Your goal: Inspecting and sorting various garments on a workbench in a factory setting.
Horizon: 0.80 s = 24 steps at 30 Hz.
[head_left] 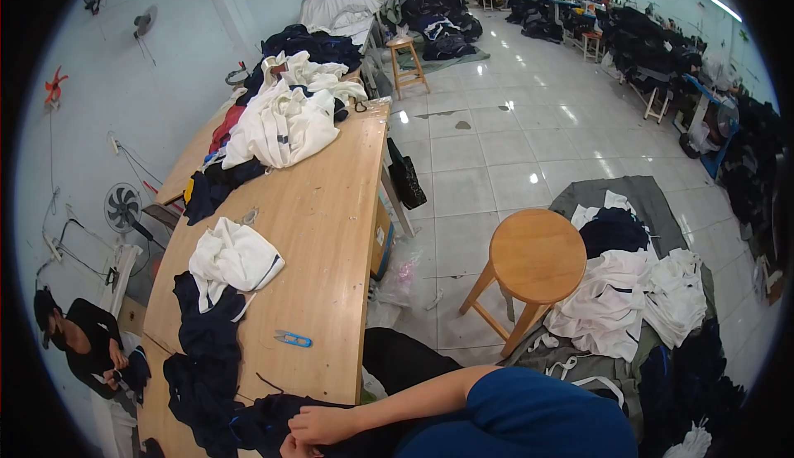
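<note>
Right hand low in view, fingers curled and bunched at a dark navy, soft fabric garment; whether they pinch the cloth, cannot tell. Left hand just below it, mostly cut off by the lower edge; its grip cannot be made out. The navy garment lies under and left of the fingers, on the pale wood-grain tabletop; its near part runs out of frame, folds too dark to read. More dark navy cloth up and left of the fingers; join with the first piece unclear. Blue-handled metal thread snips above the fingers, well apart from them. Farther up-left, a crumpled white fabric garment, partly over the navy cloth; beyond, a heaped white garment pile, lower layers hidden. Far left of the fingers, a co-worker in black, handling dark cloth, detail too small. Up-right of the fingers, a round-seated wooden stool, hiding part of the floor behind. Blue sleeve right of the fingers, cut by the lower edge.
</note>
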{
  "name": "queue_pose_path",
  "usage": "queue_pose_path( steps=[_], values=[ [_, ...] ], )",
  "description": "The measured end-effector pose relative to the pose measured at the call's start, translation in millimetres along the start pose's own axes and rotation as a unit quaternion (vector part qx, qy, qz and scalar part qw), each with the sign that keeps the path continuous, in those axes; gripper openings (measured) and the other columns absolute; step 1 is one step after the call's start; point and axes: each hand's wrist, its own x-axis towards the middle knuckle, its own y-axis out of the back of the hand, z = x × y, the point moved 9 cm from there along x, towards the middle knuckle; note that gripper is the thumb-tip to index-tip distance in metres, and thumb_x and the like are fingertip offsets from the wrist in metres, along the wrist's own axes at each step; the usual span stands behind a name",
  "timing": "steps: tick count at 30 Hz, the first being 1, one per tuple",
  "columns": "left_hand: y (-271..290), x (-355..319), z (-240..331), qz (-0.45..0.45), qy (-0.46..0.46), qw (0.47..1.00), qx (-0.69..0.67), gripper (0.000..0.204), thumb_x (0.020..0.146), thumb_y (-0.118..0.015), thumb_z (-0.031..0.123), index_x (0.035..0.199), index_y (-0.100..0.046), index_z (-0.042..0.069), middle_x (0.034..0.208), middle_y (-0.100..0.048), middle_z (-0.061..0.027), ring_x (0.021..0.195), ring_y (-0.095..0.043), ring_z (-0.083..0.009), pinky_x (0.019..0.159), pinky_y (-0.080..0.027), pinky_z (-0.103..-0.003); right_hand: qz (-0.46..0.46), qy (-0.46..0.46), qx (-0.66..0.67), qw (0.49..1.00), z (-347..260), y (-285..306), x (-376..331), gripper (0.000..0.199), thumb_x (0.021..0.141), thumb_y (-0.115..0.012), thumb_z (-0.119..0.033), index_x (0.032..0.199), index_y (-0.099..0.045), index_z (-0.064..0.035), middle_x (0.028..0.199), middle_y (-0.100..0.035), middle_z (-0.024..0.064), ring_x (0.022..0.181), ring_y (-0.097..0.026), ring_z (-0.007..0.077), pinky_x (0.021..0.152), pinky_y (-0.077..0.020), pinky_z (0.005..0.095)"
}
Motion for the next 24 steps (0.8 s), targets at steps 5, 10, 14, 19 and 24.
queue_pose_path(
  steps=[5, 10, 14, 19, 24],
  values=[
    [-9.9, -11.7, -2.2, -0.041, -0.079, 0.965, -0.246, 0.032, 0.090, -0.047, 0.025, 0.111, -0.052, 0.001, 0.101, -0.056, -0.0054, 0.092, -0.054, -0.0172, 0.080, -0.044, -0.027, -0.019, 0.006, 0.017, 1.000, -21.7, -11.3, -4.5, 0.017, 0.077, -0.056, -0.017, 0.068, -0.050, -0.0047, 0.087, -0.046, 0.0085, 0.084, -0.045, 0.0225, 0.072, -0.0325, 0.0358],
    [1.0, -17.4, -15.3, 0.065, -0.032, 0.979, -0.193, 0.033, 0.090, -0.046, 0.024, 0.114, -0.051, 0.002, 0.101, -0.057, -0.0057, 0.091, -0.055, -0.0162, 0.079, -0.044, -0.028, -0.028, -0.099, 0.120, 0.987, 5.4, -18.5, 2.6, 0.019, 0.080, -0.055, -0.016, 0.069, -0.048, -0.0025, 0.084, -0.044, 0.0111, 0.074, -0.047, 0.0259, 0.064, -0.0370, 0.0329],
    [-11.9, -17.7, -18.9, 0.067, -0.009, 0.963, -0.262, 0.028, 0.091, -0.045, 0.021, 0.110, -0.052, 0.002, 0.090, -0.057, -0.0025, 0.078, -0.054, -0.0123, 0.072, -0.044, -0.025, -0.004, -0.181, 0.149, 0.972, 22.0, -16.1, -0.9, 0.025, 0.081, -0.057, -0.019, 0.070, -0.047, 0.0014, 0.079, -0.043, 0.0122, 0.069, -0.047, 0.0287, 0.060, -0.0383, 0.0353],
    [-33.5, -29.3, 4.1, 0.065, -0.040, 0.968, -0.238, 0.023, 0.091, -0.048, 0.020, 0.106, -0.054, 0.004, 0.080, -0.053, 0.0010, 0.070, -0.050, -0.0071, 0.063, -0.044, -0.022, 0.019, -0.339, 0.198, 0.920, 49.2, -17.8, -6.5, 0.025, 0.083, -0.056, -0.020, 0.073, -0.048, 0.0017, 0.080, -0.043, 0.0133, 0.068, -0.047, 0.0298, 0.062, -0.0390, 0.0362],
    [-35.2, -38.2, 25.0, 0.118, -0.068, 0.976, -0.170, 0.021, 0.090, -0.051, 0.021, 0.100, -0.058, 0.003, 0.076, -0.053, 0.0016, 0.068, -0.050, -0.0059, 0.058, -0.045, -0.019, -0.049, -0.305, 0.110, 0.945, 66.9, -35.0, -11.4, 0.025, 0.084, -0.054, -0.023, 0.077, -0.050, 0.0006, 0.082, -0.047, 0.0127, 0.072, -0.050, 0.0277, 0.061, -0.0400, 0.0346]
  ],
)
